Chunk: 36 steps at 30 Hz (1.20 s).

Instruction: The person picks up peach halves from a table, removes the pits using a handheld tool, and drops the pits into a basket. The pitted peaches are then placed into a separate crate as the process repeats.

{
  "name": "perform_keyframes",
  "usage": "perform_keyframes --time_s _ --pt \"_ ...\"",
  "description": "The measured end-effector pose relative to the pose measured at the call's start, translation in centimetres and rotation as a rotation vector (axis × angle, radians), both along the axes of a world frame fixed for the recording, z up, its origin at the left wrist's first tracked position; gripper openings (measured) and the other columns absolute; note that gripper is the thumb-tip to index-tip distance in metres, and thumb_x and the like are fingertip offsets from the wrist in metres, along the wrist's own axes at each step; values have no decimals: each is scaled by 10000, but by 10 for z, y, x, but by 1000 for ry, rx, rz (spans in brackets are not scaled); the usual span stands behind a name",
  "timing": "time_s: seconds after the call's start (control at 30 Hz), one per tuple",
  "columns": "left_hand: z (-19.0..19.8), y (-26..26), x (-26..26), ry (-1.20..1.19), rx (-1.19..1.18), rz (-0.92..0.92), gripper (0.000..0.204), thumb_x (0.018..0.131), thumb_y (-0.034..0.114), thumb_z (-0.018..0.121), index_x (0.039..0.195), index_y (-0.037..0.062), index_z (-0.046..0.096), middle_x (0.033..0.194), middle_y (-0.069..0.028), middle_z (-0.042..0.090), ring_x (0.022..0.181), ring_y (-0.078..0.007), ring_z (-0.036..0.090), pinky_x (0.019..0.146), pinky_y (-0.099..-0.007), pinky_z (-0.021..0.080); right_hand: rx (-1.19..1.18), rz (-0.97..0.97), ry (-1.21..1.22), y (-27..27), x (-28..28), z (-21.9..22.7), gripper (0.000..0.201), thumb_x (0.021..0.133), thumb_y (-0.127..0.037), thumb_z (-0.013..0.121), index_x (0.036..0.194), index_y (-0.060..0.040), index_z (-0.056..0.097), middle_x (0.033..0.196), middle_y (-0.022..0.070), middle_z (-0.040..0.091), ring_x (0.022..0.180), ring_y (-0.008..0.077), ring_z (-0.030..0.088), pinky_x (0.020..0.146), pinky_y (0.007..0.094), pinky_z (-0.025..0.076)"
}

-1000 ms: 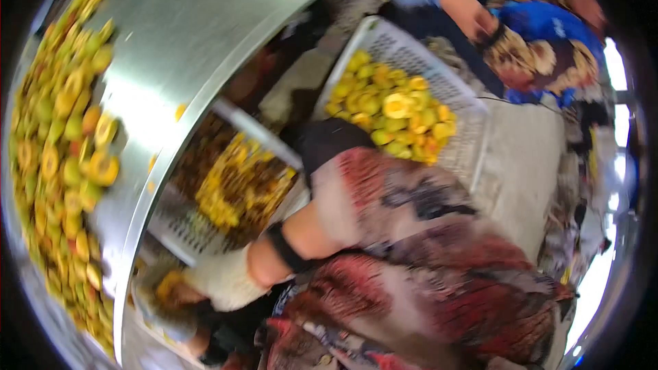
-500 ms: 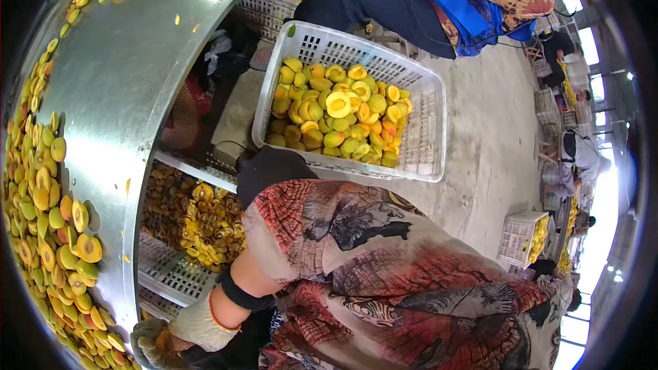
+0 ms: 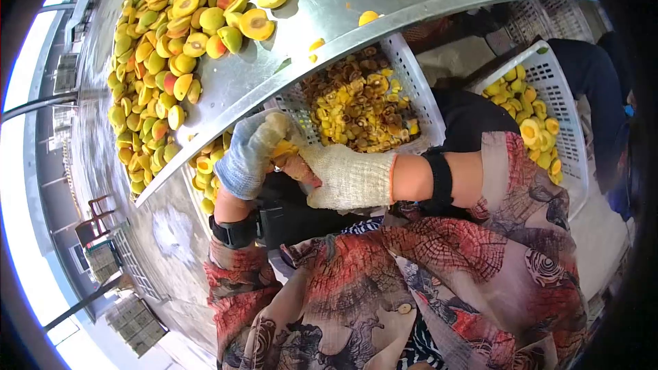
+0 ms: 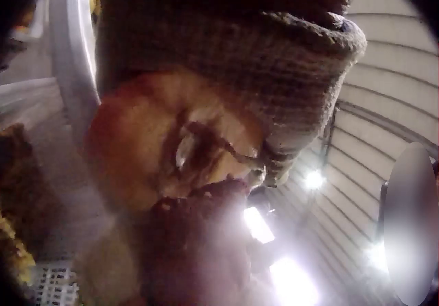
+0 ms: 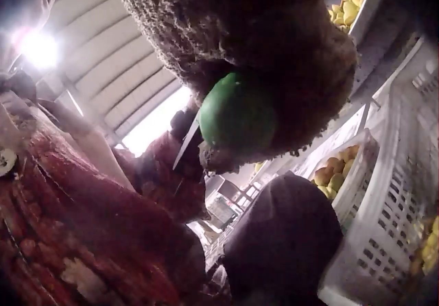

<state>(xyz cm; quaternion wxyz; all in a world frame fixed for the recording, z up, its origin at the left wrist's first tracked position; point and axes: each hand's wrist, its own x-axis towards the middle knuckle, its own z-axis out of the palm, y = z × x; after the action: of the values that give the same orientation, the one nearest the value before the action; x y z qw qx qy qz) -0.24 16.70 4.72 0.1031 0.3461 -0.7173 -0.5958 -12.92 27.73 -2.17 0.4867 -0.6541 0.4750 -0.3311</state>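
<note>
Both hands meet over the lap in knitted gloves. My left hand (image 3: 252, 154), in the bluish glove, grips a cut peach (image 4: 137, 138); its orange-red flesh and hollowed middle show in the left wrist view. The right hand (image 3: 349, 175), in the white glove, comes against the fruit with a dark, stained fingertip. Within the right hand's curled fingers is a green rounded thing (image 5: 236, 114), and a thin blade-like strip (image 5: 186, 141) sticks out next to it. I cannot tell what kind of thing this is.
Halved peaches (image 3: 171, 62) heap on the metal table (image 3: 322, 7), whose raised edge runs just beyond the hands. A crate of brown and yellow scraps (image 3: 411, 72) stands below that edge. To the right, another crate (image 3: 572, 120) holds peaches. Another person's dark-clad leg (image 3: 582, 68) is beside it.
The head view has swung left, so the crates now lie farther right and both gloved hands show fully. The hands stay together at the fruit.
</note>
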Motion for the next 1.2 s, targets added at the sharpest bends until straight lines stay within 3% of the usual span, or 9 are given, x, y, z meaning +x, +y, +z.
perform_keyframes --time_s 0.2,0.37,0.43,0.57,0.67,0.73,0.77,1.07,1.2 --pt "-20 -8 16 -80 -87 -54 515 883 477 504 823 -24 605 803 -119 614 740 -209 584 671 -307 472 720 243 -451 -1 -23 42 236 733 -140 688 832 -21 510 614 65 545 538 163 591 490 294 499" --pt "-10 10 1 68 -229 -30 516 890 486 496 814 -14 598 808 -131 609 744 -225 589 679 -328 482 880 241 -847 7 -32 52 180 760 -171 689 812 -36 581 682 46 579 516 144 569 499 282 504" --pt "-12 21 -4 345 216 301 507 897 486 499 797 -4 581 798 -142 603 732 -243 587 684 -353 494 954 270 -1013 8 -31 46 186 774 -172 692 819 -39 569 682 37 577 507 132 555 491 268 495" --pt "-25 24 -5 609 405 288 493 901 488 502 796 10 562 802 -148 594 722 -262 582 682 -376 505 993 287 -1040 5 -32 50 189 778 -171 690 815 -45 553 688 34 580 512 127 562 495 277 498" --pt "-28 33 -9 577 413 649 478 901 484 511 774 25 547 783 -141 582 705 -271 576 668 -388 513 854 254 -773 0 -26 50 192 785 -175 676 809 -37 544 670 83 584 538 189 594 507 315 501" --pt "-28 34 -10 673 397 723 441 928 444 484 867 15 567 811 -147 614 722 -259 594 681 -351 502 239 101 -26 -6 -13 32 233 746 -227 666 877 -83 537 635 96 537 574 238 589 523 344 485" --pt "-28 34 -11 678 395 726 441 928 444 484 867 15 567 811 -147 614 722 -259 594 681 -351 502 -209 -2 49 -8 -7 21 203 779 -259 622 877 -102 537 698 115 556 623 295 606 561 375 488" --pt "-34 28 7 759 431 872 456 901 472 519 839 26 589 810 -139 636 731 -296 627 663 -431 552 -558 -180 802 -3 -15 32 144 857 -222 509 842 -93 570 727 94 585 614 255 629 469 399 500" --pt "-22 20 54 751 105 911 410 913 422 527 851 24 606 850 -126 643 801 -261 622 752 -379 528 -161 -40 936 -10 -24 24 177 843 -220 537 903 -88 638 790 112 641 718 278 671 535 414 524"
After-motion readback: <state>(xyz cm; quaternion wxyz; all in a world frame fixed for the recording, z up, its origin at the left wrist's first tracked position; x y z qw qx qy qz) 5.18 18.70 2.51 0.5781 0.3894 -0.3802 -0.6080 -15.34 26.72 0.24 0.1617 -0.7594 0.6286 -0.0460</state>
